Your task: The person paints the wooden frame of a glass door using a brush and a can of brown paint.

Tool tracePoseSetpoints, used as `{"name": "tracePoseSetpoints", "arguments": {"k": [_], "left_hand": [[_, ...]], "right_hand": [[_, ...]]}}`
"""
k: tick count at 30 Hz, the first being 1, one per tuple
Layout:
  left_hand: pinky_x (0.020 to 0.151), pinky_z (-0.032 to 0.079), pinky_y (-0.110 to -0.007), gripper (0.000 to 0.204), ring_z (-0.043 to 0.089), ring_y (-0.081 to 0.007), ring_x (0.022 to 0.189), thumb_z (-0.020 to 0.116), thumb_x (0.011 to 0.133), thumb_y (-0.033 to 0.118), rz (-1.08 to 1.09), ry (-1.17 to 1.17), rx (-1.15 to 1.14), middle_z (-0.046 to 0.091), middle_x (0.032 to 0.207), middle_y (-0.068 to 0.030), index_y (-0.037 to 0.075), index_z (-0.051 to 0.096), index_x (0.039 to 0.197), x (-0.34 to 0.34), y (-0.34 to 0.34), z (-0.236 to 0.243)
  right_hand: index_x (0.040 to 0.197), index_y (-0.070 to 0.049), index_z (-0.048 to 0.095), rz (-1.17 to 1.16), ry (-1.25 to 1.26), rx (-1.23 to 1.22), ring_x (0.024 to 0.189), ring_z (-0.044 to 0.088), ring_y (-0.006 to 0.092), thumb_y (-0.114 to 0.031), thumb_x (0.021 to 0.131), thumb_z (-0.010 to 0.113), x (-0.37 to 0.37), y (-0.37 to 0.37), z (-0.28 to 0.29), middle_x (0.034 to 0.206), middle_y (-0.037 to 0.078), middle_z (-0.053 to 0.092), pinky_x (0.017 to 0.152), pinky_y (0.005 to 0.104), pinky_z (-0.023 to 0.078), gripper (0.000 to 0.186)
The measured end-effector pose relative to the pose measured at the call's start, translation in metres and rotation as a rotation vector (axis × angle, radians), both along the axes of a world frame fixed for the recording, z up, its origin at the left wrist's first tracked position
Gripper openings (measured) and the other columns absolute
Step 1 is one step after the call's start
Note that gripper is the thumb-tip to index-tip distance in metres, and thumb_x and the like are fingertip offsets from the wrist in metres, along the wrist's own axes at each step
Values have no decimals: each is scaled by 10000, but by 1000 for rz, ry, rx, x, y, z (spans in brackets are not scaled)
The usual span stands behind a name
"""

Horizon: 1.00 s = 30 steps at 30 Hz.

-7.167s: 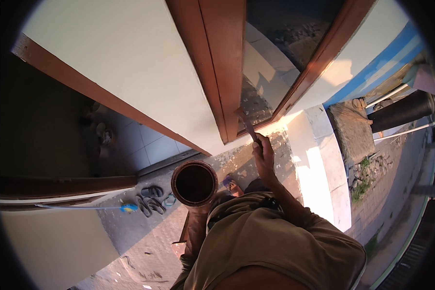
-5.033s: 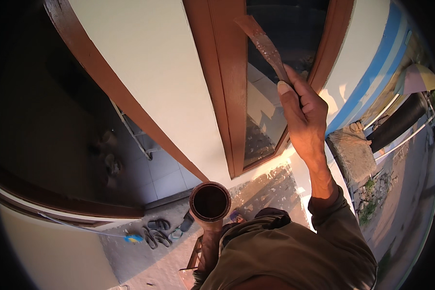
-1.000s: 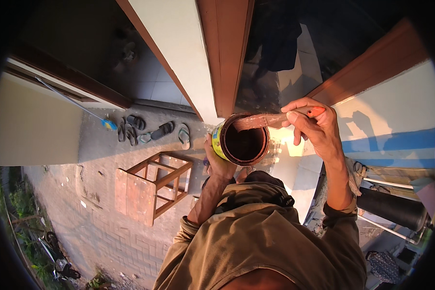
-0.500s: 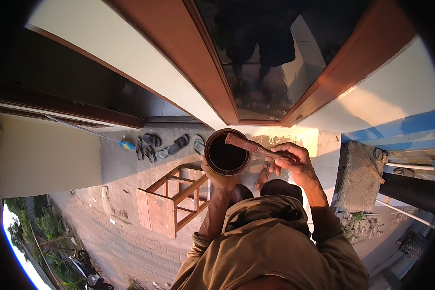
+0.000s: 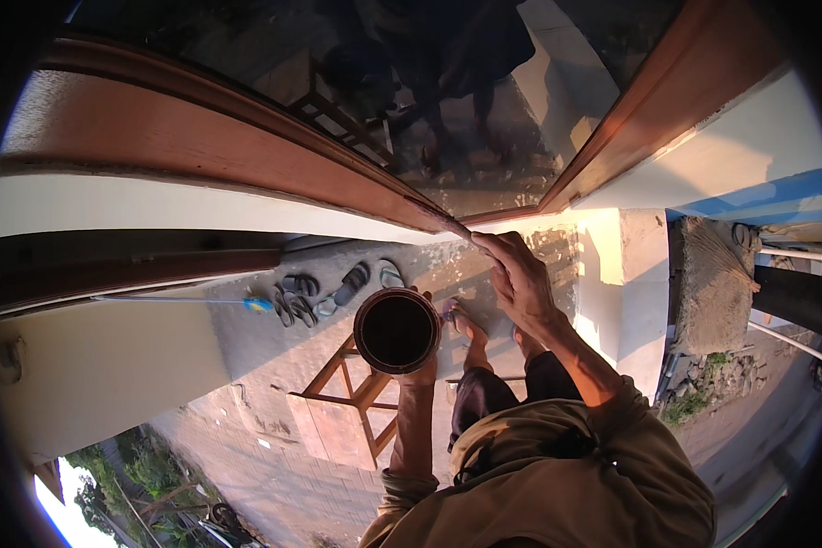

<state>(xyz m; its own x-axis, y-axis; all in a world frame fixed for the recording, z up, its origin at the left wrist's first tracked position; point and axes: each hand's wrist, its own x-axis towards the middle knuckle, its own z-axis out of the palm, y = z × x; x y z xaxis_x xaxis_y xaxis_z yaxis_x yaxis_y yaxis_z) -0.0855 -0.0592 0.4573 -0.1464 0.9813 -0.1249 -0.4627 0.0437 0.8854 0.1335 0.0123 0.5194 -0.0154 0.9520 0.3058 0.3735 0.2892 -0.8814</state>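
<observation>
My left hand is wrapped round a can of dark paint, held upright with its open top facing up. In my right hand is a paintbrush, gripped by its handle. Its bristles lie against the lower part of the reddish-brown window frame, close to the corner. Dark glass fills the frame and reflects a figure and a stool. The fingers of my left hand are partly hidden behind the can.
A wooden stool stands on the paving beyond my left forearm. Several sandals lie by the doorway, near a stick with a blue end. To the right, a rough grey slab sits beside pipes. White wall borders the frame.
The brush has gone from over the can's mouth up to the window frame. The can sits lower and further left in view, and the whole view has turned.
</observation>
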Motion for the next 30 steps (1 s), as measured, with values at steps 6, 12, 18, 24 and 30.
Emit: {"name": "tracePoseSetpoints", "arguments": {"k": [6,12,18,24,30], "left_hand": [[994,593,-447,649,504,-398,1394,629,984,515,20,-237,-55,478,1534,-204,241,433,1538,-8,-10,12],[981,605,-449,666,488,-406,1407,632,988,505,8,-218,-45,465,1542,-212,244,403,1556,-14,-10,16],[980,608,-457,671,485,-408,1407,629,989,503,-1,-187,-45,453,1550,-215,229,400,1557,-16,-12,13],[994,597,-502,704,457,-394,1438,560,1041,311,-36,-381,36,364,1610,-217,181,210,1638,-18,-15,8],[983,608,-489,732,489,-407,1403,612,1004,480,-2,-329,-25,449,1549,-221,202,301,1605,-17,-15,12]], "right_hand": [[1443,-129,553,30,168,70,544,533,109,183,739,671,-25,26,-3,1140,77,590,496,289,481,779],[1477,-157,515,4,72,134,545,549,119,182,745,654,-27,38,-9,1151,95,580,490,295,487,819],[1418,-95,575,-19,43,12,645,555,145,216,790,589,-29,33,-26,1157,121,644,584,284,492,701],[1459,-186,527,-78,-71,142,758,713,286,180,735,648,-22,22,-31,1187,132,597,607,411,588,820],[1443,-180,555,4,24,43,701,698,276,160,752,637,-29,37,0,1164,123,595,569,392,586,773]]}}
